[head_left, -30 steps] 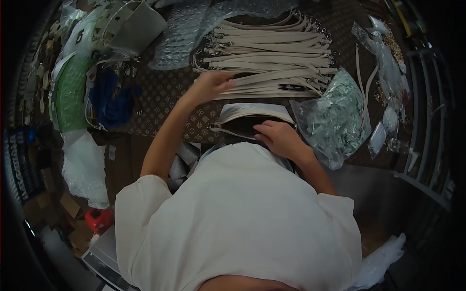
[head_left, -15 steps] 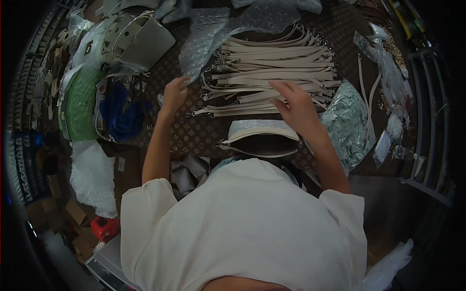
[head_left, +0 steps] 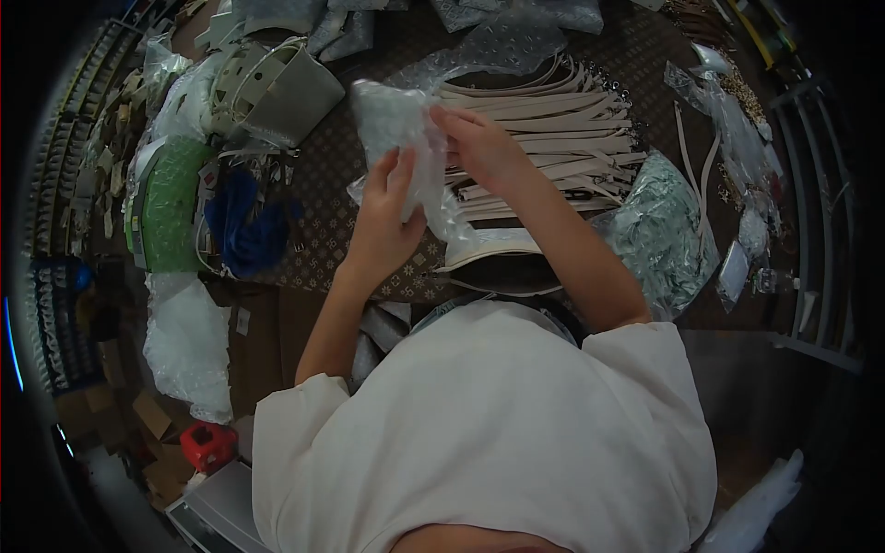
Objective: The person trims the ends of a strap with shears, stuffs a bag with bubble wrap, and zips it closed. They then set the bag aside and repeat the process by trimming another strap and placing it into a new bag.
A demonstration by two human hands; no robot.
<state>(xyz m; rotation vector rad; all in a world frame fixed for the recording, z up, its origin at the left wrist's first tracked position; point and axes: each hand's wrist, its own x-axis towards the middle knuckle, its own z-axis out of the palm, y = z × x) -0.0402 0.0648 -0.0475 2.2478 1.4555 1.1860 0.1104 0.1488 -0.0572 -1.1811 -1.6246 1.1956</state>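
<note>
A sheet of clear bubble wrap (head_left: 392,115) hangs between my two hands, its lower end trailing down over the bag. My left hand (head_left: 383,217) holds its lower left part, fingers lying along the plastic and the thumb apart. At the upper right edge, my right hand (head_left: 484,152) has the sheet between thumb and fingers; the fingertips are partly hidden. Close to my body lies a cream bag (head_left: 507,276) with its mouth gaping, partly covered by the wrap. Many cream straps (head_left: 553,120) with metal clasps are laid in rows beyond my right hand.
A cream bucket-shaped bag (head_left: 286,97) stands at the left, near a green plastic-wrapped roll (head_left: 171,203) and a blue bundle (head_left: 240,221). A plastic bag of pale green pieces (head_left: 659,235) sits at the right. More bubble wrap (head_left: 498,46) lies at the back.
The bubble wrap has been drawn toward me and lifted over the left end of the straps. My right hand moved left from above the straps and took hold of it; my left hand shifted right.
</note>
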